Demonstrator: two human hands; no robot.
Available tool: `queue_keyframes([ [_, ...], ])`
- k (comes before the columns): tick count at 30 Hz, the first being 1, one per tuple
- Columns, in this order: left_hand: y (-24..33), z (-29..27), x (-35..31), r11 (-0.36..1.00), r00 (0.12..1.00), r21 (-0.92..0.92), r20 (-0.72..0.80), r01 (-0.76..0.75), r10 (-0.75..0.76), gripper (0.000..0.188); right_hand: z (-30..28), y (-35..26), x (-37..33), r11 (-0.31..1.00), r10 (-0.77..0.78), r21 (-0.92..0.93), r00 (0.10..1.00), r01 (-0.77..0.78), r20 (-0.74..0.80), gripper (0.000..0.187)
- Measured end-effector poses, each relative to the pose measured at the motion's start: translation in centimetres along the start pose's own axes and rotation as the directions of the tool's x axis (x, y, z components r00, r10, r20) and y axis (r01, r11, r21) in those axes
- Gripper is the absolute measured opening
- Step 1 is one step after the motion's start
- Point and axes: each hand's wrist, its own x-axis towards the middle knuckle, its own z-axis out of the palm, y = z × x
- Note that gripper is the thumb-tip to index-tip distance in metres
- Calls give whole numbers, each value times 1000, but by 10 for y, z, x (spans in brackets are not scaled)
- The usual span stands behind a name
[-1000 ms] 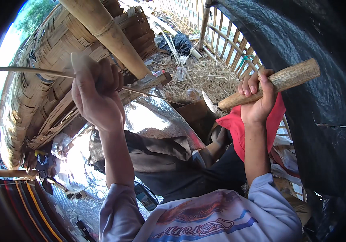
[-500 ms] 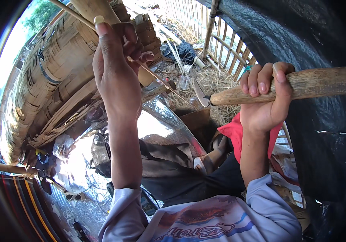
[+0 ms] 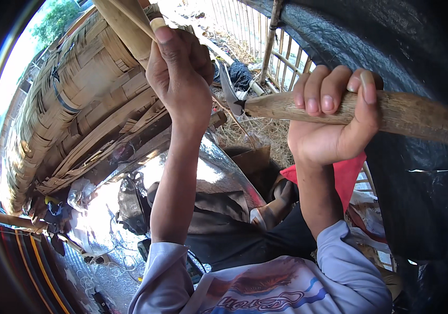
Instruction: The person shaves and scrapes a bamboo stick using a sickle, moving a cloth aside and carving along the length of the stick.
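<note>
My right hand (image 3: 334,112) is closed round the thick wooden handle of a knife (image 3: 417,116). Its short curved blade (image 3: 228,86) points up and left, close beside my left hand (image 3: 185,78). That left hand is closed on a thin bamboo stick (image 3: 138,20), the thumb pressed along it. One end of the stick runs up and left out of the picture; a thin length also shows below the hand, slanting down to the right. Behind the stick slants a thick bamboo pole (image 3: 122,31).
A large woven bamboo basketwork piece (image 3: 85,57) fills the left side. Dark plastic sheeting (image 3: 412,209) hangs at the right, and a bamboo slat fence (image 3: 286,60) stands behind. Straw (image 3: 281,141) covers ground beyond my legs. A red cloth (image 3: 347,180) lies by my right forearm.
My left hand has moved right with the stick, and its fingers have closed in tighter. My right hand has shifted left and slightly up, bringing the blade up beside my left hand.
</note>
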Motion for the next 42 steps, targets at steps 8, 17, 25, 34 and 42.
queue_keyframes([
  [8, -6, 7, 3, 997, 998, 38, -5, -63, 63, 41, 10, -12, 22, 996, -48, 83, 996, 41, 76, 19],
  [17, -40, -6, -31, 991, 998, 132, 53, 23, -30, 43, 4, -1, 11, 973, 159, -160, 985, -167, -63, 10],
  [25, -25, 8, -12, 996, 998, 87, 45, 36, -40, 43, 0, 3, 9, 977, 151, -147, 988, -154, -37, 12],
  [34, -46, -7, -24, 995, 1000, 100, -2, 16, -16, 43, -5, 13, 3, 996, 61, -60, 997, -64, -47, 13],
  [42, -46, -17, -23, 999, 1000, 28, -19, 22, -22, 43, -10, 16, -4, 981, 140, -116, 983, -154, -117, 13],
])
